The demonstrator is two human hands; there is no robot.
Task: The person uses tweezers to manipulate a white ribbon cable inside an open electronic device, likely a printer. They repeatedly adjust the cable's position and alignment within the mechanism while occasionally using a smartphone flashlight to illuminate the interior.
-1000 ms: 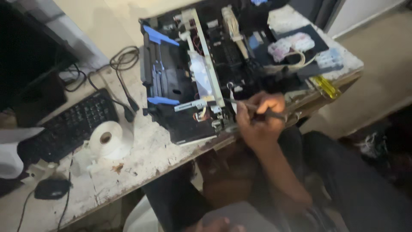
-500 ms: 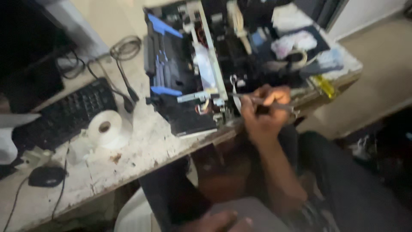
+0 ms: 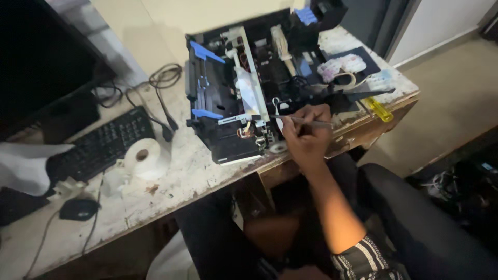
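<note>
Gripping tool [image 3: 306,122], tip blurred

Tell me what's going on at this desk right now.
A seated person's right hand holds a thin metal tool, its tip at the inner parts of an opened black printer with blue levers on a worn white desk. A yellow-handled screwdriver, white paper roll and black keyboard lie nearby. The left hand is out of view.
</note>
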